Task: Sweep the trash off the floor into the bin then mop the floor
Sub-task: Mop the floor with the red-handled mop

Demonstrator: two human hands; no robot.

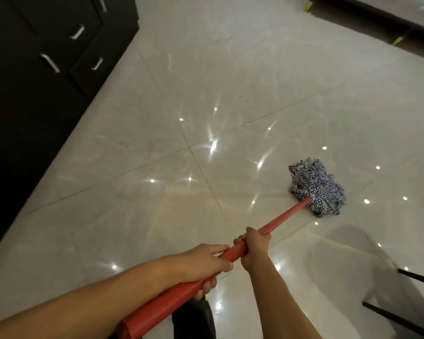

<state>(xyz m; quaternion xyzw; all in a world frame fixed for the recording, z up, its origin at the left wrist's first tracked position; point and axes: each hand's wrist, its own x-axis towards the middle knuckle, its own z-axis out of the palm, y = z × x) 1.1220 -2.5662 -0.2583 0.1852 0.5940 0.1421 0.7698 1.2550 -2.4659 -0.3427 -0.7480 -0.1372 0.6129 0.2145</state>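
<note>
1. Your left hand (pixel 203 263) wraps closed around the red mop handle (pixel 287 216), lower centre.
2. Your right hand (pixel 255 248) grips it just ahead.
3. Mop head (pixel 316 189) rests on the tiled floor (pixel 157 118), right of centre.

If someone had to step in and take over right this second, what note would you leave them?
Left hand grips the red mop handle, nearer the body; right hand grips it just ahead.
Mop head lies on the tiled floor, right of centre.
No trash or bin in view, so sweeping looks done.
Left: mopping. The floor shines, but which tiles are already mopped cannot be told.
</note>
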